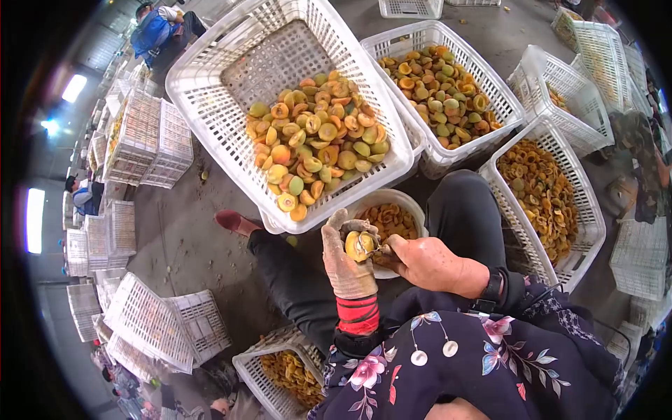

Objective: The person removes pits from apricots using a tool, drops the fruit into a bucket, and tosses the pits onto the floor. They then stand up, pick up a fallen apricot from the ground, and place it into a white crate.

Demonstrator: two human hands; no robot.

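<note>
My left hand (348, 260), in a worn work glove with a red cuff, holds a yellow apricot (359, 246) upright above my lap. My bare right hand (427, 264) presses against the fruit from the right; whether it holds a tool is hidden. Just behind the hands sits a white bowl (413, 207) with orange fruit pieces in it. A tilted white crate (217, 112) full of whole yellow-green apricots leans toward me in front.
A second crate of apricots (490, 84) stands at the back right. A crate of pitted halves (584, 203) is at my right, another (262, 364) at my lower left. Stacked empty crates (150, 136) and seated people (159, 31) line the left.
</note>
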